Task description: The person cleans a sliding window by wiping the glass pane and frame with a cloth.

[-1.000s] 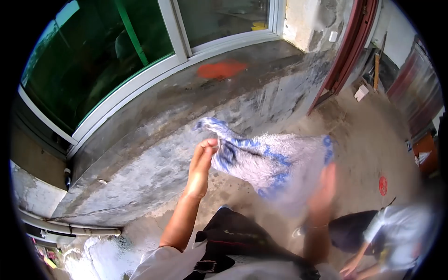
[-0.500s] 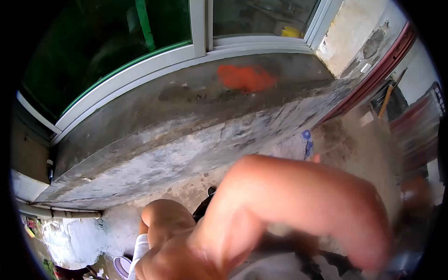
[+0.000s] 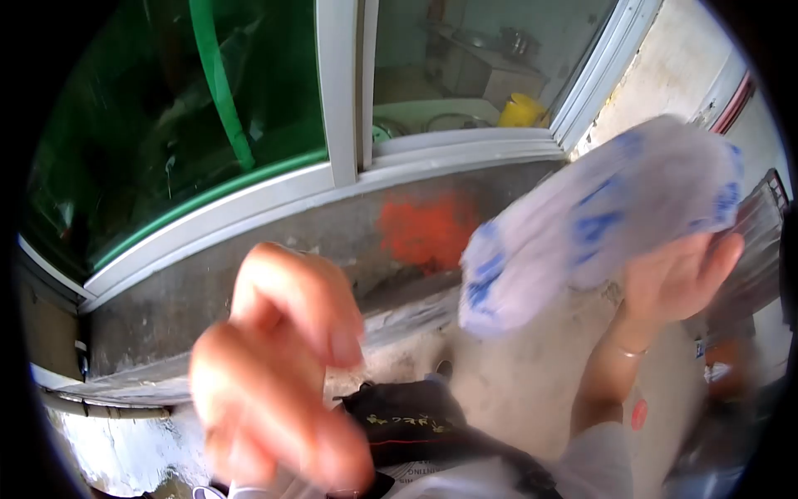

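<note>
A white towel with blue markings (image 3: 598,224), blurred by motion, is stretched in the air on the right, in front of the window ledge. My right hand (image 3: 673,279) is at its lower right edge, gripping it with the palm towards me; the cloth hides most of the fingers. Close to the camera on the left is my left hand (image 3: 283,366), also blurred. Its fingers are bent and apart, with nothing seen between them, and it does not touch the towel.
A sliding window (image 3: 341,100) stands above a grey concrete ledge (image 3: 191,291) with an orange-red patch (image 3: 428,229). Behind the glass is a yellow container (image 3: 521,110). A black bag (image 3: 407,420) is at my waist. Below lies the concrete floor (image 3: 515,382).
The towel has come up from low beside the wall to high on the right, with my right hand on it. A bent arm no longer crosses the view, and my left hand has risen.
</note>
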Motion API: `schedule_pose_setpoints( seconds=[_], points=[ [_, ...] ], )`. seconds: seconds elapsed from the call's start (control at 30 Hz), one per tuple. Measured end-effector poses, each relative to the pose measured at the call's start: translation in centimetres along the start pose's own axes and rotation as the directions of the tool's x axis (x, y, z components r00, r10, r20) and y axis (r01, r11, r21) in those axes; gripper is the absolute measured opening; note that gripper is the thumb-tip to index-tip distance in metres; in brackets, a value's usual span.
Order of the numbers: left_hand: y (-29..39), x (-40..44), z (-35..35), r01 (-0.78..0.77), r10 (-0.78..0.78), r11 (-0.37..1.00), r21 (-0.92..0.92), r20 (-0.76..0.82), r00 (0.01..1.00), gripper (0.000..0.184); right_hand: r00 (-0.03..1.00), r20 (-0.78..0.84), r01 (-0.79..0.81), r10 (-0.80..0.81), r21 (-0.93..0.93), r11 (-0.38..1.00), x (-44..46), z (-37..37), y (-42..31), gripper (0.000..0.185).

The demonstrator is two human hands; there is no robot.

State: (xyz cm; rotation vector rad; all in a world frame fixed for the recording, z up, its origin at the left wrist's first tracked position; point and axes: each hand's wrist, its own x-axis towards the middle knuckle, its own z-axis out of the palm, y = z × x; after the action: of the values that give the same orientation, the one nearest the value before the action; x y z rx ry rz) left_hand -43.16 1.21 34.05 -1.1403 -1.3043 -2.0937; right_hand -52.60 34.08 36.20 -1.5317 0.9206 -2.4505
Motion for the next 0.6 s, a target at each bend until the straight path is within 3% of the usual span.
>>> schedule_pose_setpoints(
  seconds=[0.03,0.07,0.1,0.13,0.17,0.2,0.27,0.33,0.43,0.47,0.5,0.53,0.6],
  points=[
    [-1.3,-0.6,-0.7,0.066,-0.055,0.993,0.097,-0.114,0.992,0.020,1.000,0.010,0.016,-0.016,-0.002,1.000,-0.6,-1.9,0.2,0.066],
    [-2.4,-1.4,-1.3,0.140,-0.096,0.973,0.182,-0.232,0.968,0.027,0.928,-0.353,-0.019,-0.117,-0.359,0.933,-1.9,-4.6,1.1,0.063],
    [-4.0,-1.7,-1.8,0.208,-0.133,0.954,0.218,-0.313,0.940,0.024,0.728,-0.602,-0.179,-0.327,-0.628,0.757,-2.8,-7.3,2.0,0.059],
    [-5.8,-2.1,-2.3,0.272,-0.157,0.930,0.247,-0.401,0.902,0.021,0.456,-0.673,-0.419,-0.582,-0.740,0.527,-2.5,-9.3,2.3,0.056],
    [-7.6,-2.4,-2.9,0.338,-0.182,0.902,0.271,-0.472,0.863,0.016,0.469,-0.715,-0.372,-0.518,-0.692,0.619,-2.5,-11.1,4.1,0.055],
    [-9.5,-2.7,-3.5,0.407,-0.204,0.868,0.285,-0.542,0.815,0.012,0.621,-0.719,-0.245,-0.312,-0.556,0.794,-1.6,-12.8,6.1,0.053],
    [-13.4,-3.7,-4.7,0.517,-0.191,0.758,0.398,-0.622,0.759,0.009,0.770,-0.638,-0.231,-0.028,-0.320,0.919,1.5,-15.2,8.8,0.050],
    [-16.7,-4.3,-5.7,0.521,-0.075,0.608,0.599,-0.609,0.789,0.008,0.850,-0.527,-0.212,0.023,-0.301,0.930,6.5,-17.0,8.8,0.047],
    [-18.8,-3.8,-5.1,0.535,0.002,0.411,0.738,-0.587,0.809,0.010,0.949,-0.295,-0.062,-0.111,-0.522,0.851,17.6,-19.9,7.1,0.042],
    [-19.2,-3.7,-4.8,0.546,0.017,0.394,0.739,-0.600,0.800,0.010,0.973,-0.143,0.044,-0.182,-0.657,0.753,22.2,-20.9,6.4,0.040],
    [-19.6,-3.6,-4.6,0.566,0.042,0.354,0.744,-0.617,0.786,0.011,0.839,0.464,0.482,-0.284,-0.876,-0.010,30.7,-25.0,4.7,0.034],
    [-20.0,-3.5,-4.3,0.587,0.069,0.317,0.745,-0.636,0.769,0.012,0.834,0.473,0.497,-0.284,-0.867,0.015,35.0,-23.6,3.6,0.034],
    [-20.5,-3.7,-3.9,0.627,0.117,0.241,0.741,-0.664,0.739,0.014,0.730,0.620,0.524,-0.289,-0.778,-0.345,42.3,-18.8,1.2,0.062]
  ],
)
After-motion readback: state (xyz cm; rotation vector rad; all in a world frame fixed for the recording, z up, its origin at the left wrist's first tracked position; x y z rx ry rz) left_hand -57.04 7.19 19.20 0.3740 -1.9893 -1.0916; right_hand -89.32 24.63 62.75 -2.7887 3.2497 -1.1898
